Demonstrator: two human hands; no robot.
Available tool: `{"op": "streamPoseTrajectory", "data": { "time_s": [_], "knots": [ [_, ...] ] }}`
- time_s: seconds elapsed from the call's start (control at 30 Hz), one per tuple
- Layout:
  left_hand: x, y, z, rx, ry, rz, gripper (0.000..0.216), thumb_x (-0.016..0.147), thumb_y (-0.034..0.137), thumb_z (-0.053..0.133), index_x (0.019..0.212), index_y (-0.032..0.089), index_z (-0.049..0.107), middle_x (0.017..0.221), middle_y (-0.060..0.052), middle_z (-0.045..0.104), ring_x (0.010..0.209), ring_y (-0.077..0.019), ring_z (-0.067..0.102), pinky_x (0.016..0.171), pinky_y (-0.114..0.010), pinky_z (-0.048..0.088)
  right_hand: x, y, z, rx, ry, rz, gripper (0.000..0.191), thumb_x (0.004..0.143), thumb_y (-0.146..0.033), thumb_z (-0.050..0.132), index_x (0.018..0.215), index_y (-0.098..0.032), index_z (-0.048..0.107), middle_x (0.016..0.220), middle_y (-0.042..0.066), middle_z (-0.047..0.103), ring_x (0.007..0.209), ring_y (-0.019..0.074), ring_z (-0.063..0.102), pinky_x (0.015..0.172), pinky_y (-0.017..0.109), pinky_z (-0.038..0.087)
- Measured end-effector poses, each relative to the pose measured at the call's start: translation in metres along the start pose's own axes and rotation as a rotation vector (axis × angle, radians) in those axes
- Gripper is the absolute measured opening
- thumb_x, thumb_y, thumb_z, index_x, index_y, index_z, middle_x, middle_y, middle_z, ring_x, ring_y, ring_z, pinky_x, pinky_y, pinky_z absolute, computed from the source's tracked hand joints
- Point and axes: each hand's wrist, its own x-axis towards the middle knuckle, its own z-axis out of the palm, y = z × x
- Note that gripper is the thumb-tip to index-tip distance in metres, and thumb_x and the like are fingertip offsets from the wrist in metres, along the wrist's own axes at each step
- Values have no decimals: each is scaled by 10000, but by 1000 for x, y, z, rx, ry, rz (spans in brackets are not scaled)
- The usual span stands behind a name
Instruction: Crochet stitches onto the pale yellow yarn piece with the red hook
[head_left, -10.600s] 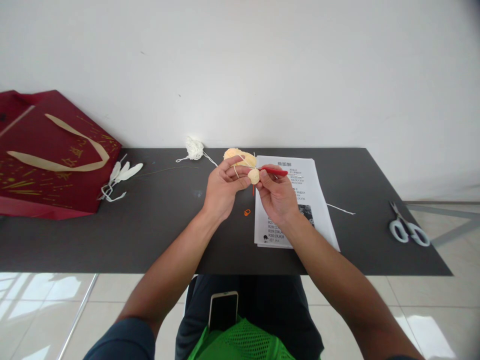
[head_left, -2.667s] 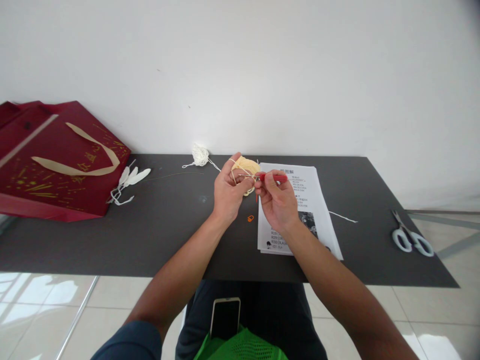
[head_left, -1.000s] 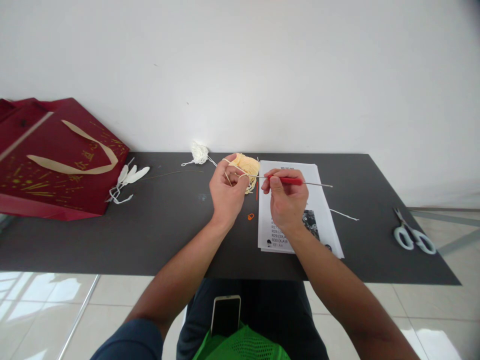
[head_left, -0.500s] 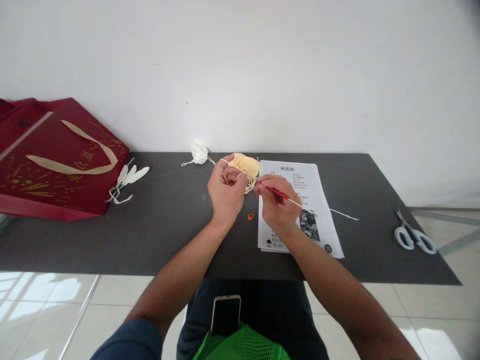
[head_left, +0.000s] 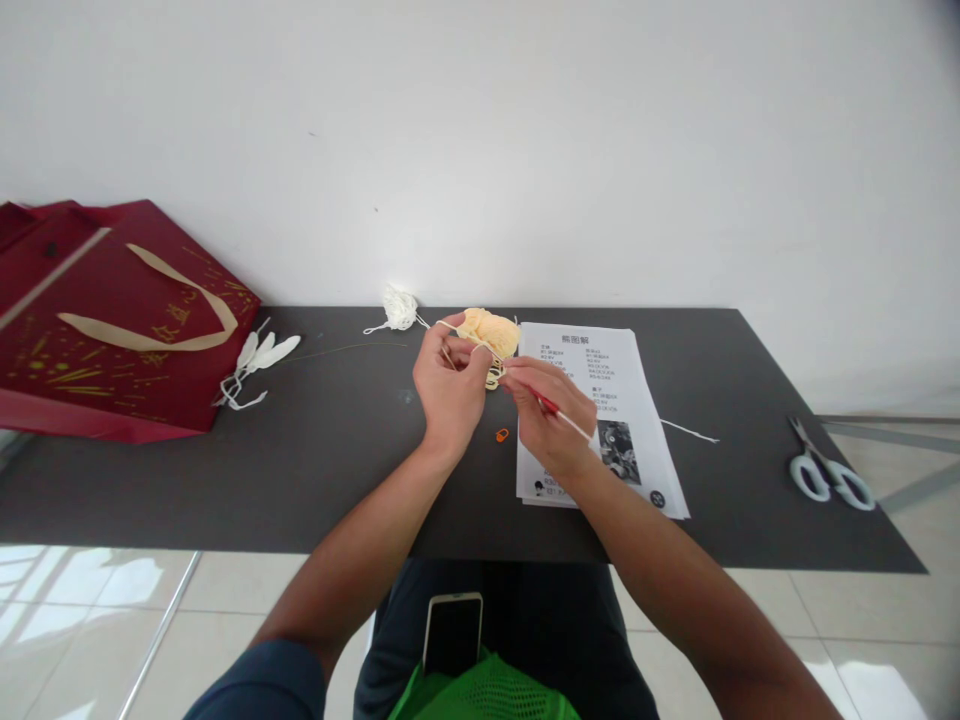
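My left hand (head_left: 452,385) is closed on white yarn that runs over its fingers from the small white yarn ball (head_left: 400,307) by the wall. In my right hand (head_left: 553,415) is a crochet hook (head_left: 551,405) with a red grip and a pale end, its tip close to the left fingertips. The fingers hide the hook's tip and most of the stitches. Just behind both hands lies a cream-yellow yarn skein (head_left: 489,328). An orange stitch marker (head_left: 502,435) rests on the table between my wrists.
Printed sheets (head_left: 645,400) lie under my right forearm. White-handled scissors (head_left: 829,475) are at the far right. To the left stand a dark red paper bag (head_left: 112,350) and white crocheted pieces (head_left: 262,352) with loose tails. A phone (head_left: 453,632) rests on my lap.
My right hand has shifted slightly left with the hook, its fingertips now nearer the left hand. The left hand has barely moved.
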Motion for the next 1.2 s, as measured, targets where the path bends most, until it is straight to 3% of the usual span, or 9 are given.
{"op": "streamPoseTrajectory", "data": {
  "time_s": [0.1, 0.17, 0.4, 0.5, 0.8, 1.2],
  "knots": [
    [-1, 3, 1, 6, -38, -1, 369, 767, 101, 681, 1122, 196, 655, 715, 62, 617, 595, -70, 541, 613, -205, 450, 7, -5, 4, 160, 143, 136, 92, 907, -286, 732, 986, -312, 771, 995, 11, 785, 711, 140, 727, 711, 328, 636],
    [-3, 5, 1, 20, -66, 0, 353, 764, 101, 681, 1103, 200, 664, 714, 59, 613, 591, -73, 526, 598, -208, 435, 13, -6, 5, 264, 188, 218, 58, 902, -333, 737, 921, -278, 742, 904, 1, 770, 654, 120, 691, 628, 286, 595],
    [-5, 6, 1, -33, -149, -2, 374, 778, 120, 688, 1141, 205, 656, 790, 37, 645, 656, -85, 568, 631, -216, 465, 25, 0, -2, 577, 177, 392, 102, 876, -316, 765, 879, -259, 680, 847, -32, 747, 606, 81, 636, 533, 212, 524],
    [-6, 5, 1, -46, -174, -6, 397, 782, 138, 690, 1170, 208, 648, 881, 16, 682, 688, -82, 596, 654, -215, 486, 27, 1, -3, 687, 130, 456, 104, 870, -303, 779, 873, -249, 690, 856, -33, 747, 636, 65, 652, 547, 171, 538],
    [-8, 8, 2, -65, -167, -3, 399, 789, 145, 717, 1177, 202, 642, 766, 53, 631, 641, -71, 569, 633, -202, 470, 24, 2, 4, 792, 143, 587, 118, 856, -307, 809, 899, -242, 720, 937, -37, 782, 796, 44, 746, 771, 108, 634],
    [-9, 9, 5, -172, -139, -89, 629, 772, 113, 726, 1357, 206, 516, 773, 60, 637, 649, -67, 612, 636, -192, 478, 22, 2, 7, 748, 120, 579, 148, 860, -348, 801, 912, -261, 693, 946, -55, 783, 827, 51, 766, 782, 121, 639]
  ]
}}
